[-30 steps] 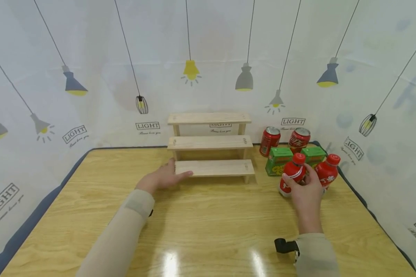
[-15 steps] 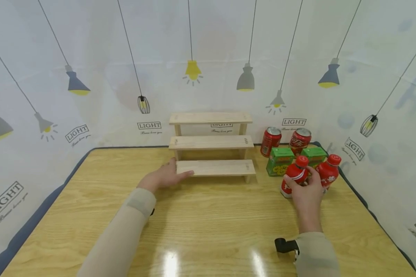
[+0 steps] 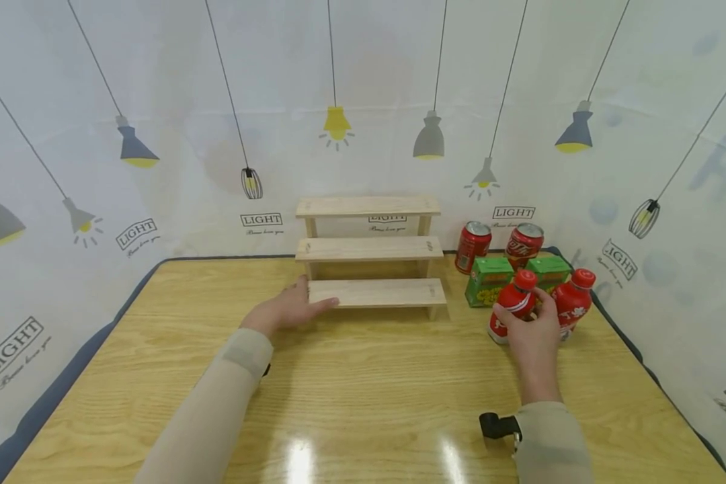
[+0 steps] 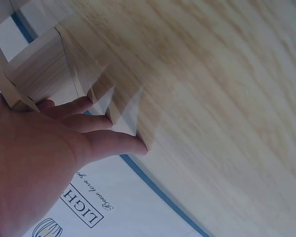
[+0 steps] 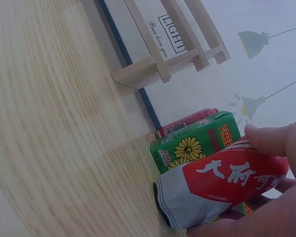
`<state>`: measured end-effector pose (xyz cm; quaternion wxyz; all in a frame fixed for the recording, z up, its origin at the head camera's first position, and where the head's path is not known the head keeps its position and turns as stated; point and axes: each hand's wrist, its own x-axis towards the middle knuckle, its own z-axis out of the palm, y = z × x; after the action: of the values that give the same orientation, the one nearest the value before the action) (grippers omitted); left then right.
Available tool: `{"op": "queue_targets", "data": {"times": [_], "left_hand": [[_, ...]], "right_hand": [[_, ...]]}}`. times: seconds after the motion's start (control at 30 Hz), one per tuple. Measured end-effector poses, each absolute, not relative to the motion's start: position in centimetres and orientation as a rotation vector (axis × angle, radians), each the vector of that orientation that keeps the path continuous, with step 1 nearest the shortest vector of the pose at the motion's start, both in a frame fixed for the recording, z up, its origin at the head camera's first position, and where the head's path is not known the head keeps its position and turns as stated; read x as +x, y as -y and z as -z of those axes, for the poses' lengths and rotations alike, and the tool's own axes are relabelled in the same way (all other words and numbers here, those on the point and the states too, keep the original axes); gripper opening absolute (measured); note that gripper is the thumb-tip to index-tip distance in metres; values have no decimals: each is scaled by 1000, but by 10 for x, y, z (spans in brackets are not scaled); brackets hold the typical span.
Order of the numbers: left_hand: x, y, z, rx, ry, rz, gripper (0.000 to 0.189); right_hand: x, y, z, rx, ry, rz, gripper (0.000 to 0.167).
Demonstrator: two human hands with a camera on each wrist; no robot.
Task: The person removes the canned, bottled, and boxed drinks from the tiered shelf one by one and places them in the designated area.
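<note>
In the head view my right hand (image 3: pixel 534 336) grips a red plastic soda bottle (image 3: pixel 516 302) with a red cap, thumb on its left side and fingers on its right. The right wrist view shows white lettering on its red label (image 5: pixel 232 175) and a pale lower part. A second red bottle (image 3: pixel 573 302) stands just right of it. My left hand (image 3: pixel 284 309) rests against the left end of the lowest step of a three-step wooden rack (image 3: pixel 375 294). Its thumb lies along the step's front edge. In the left wrist view its fingers (image 4: pixel 118 143) extend fairly straight down to the table.
Behind the bottles stand two green drink cartons (image 3: pixel 489 282) with yellow flowers. Two red cans (image 3: pixel 473 247) are at the back against the printed backdrop (image 3: pixel 363 154). The wooden table (image 3: pixel 375 390) has a dark blue border where it meets the backdrop.
</note>
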<state>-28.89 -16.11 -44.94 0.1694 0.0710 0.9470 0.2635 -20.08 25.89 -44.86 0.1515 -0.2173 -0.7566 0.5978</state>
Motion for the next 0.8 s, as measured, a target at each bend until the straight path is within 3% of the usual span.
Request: {"op": "queue_targets", "data": {"times": [0.5, 0.8], "left_hand": [[-290, 161, 453, 208, -2703, -729, 130], [-285, 154, 442, 176, -2913, -269, 128]], "right_hand": [[-196, -257, 443, -621, 2187, -1702, 92], [-191, -240, 399, -512, 2232, -1496, 89]]}}
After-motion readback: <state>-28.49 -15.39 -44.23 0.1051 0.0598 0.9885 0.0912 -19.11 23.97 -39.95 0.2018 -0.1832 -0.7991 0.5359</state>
